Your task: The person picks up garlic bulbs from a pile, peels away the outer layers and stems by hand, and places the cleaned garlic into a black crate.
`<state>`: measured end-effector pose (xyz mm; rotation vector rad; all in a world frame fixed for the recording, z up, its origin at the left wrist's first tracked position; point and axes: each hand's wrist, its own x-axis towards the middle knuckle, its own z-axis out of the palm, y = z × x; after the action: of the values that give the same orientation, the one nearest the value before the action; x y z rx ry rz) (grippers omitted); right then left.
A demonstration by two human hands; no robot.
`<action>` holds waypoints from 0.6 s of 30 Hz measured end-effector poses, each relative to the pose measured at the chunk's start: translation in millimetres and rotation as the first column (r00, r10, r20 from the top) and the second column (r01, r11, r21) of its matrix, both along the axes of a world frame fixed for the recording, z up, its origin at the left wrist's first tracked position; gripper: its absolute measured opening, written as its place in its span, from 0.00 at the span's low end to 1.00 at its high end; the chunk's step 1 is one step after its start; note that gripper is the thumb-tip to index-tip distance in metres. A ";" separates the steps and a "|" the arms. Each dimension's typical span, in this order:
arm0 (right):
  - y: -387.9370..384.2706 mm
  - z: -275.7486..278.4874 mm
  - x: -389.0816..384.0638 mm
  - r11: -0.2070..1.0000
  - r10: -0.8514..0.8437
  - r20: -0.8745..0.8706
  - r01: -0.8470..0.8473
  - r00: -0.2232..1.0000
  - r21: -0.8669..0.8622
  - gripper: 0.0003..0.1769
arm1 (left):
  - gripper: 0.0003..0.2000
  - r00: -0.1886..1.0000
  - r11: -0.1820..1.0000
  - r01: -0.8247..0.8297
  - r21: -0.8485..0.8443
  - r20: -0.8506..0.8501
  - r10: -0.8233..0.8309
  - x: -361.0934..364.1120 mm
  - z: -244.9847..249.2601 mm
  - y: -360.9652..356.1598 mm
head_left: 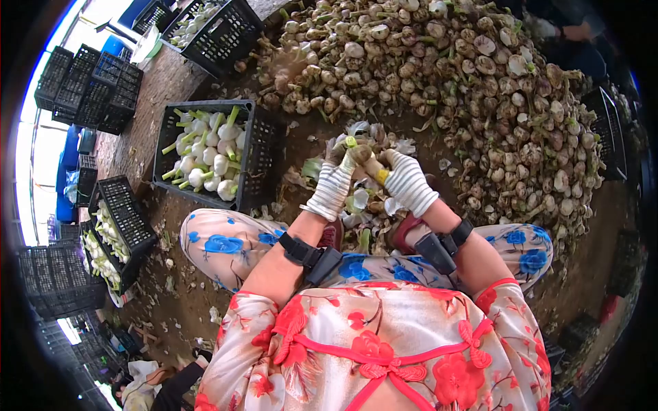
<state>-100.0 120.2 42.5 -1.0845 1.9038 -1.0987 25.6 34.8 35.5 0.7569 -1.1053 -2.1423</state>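
Both my hands wear striped white gloves with dirty fingertips and meet over the ground between my feet. My left hand [330,183] is closed around a garlic bulb [360,153], its cut green stem end showing above the fingers. From the other side, my right hand [407,181] presses its curled fingers to the same bulb. Something yellow [380,176] shows along its thumb side; I cannot tell whether it is tape or a tool. Loose garlic skins [358,200] and leaf scraps lie beneath both hands.
A big heap of unpeeled garlic [439,75] spreads ahead and to the right. Left of my hands stands a black crate [257,157] of cleaned white bulbs. More filled crates [127,216] stand further left, and stacked black crates [89,85] rise behind. Another person's arm [576,32] shows at upper right.
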 end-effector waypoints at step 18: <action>-5.9 -12.3 3.6 0.940 0.134 0.137 -0.082 0.981 -0.331 0.15 | 0.22 0.976 0.752 -0.049 0.658 -0.127 0.176 12.3 -10.6 -39.1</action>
<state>-96.5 114.3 30.2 -1.2232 1.5545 -1.4239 37.9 -4.3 24.9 0.8701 -0.1699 -2.4398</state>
